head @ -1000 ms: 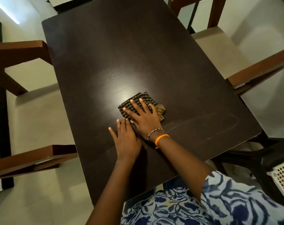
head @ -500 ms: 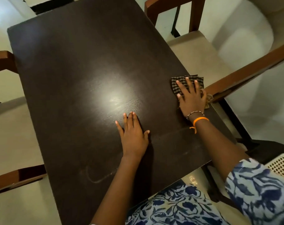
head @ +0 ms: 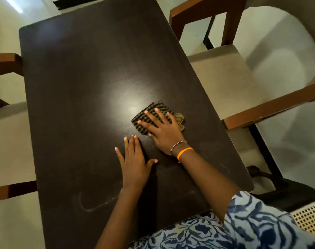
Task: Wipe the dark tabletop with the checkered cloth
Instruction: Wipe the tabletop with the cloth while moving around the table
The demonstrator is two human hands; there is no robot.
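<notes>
Pressing flat, the right hand (head: pixel 164 131) spreads open fingers over the checkered cloth (head: pixel 154 115), seemingly folded, its long axis slanting up-right; left hand (head: pixel 135 163) lies open, empty, on the desk (head: pixel 81 87).

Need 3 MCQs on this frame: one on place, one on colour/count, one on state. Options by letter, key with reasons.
1. Where does the checkered cloth lie?
A. on the dark tabletop, under the right hand
B. on a chair seat
C. draped over the table's far edge

2. What colour is the plain band on the right wrist?
A. green
B. orange
C. white

3. What is the left hand doing?
A. gripping the cloth
B. raised off the table
C. resting flat on the tabletop, fingers extended

Key: 1 A, the right hand's spread fingers cover the cloth near the bright reflection. 2 B, an orange band sits beside a beaded bracelet. 3 C, the palm is down on bare wood, apart from the cloth.
</notes>
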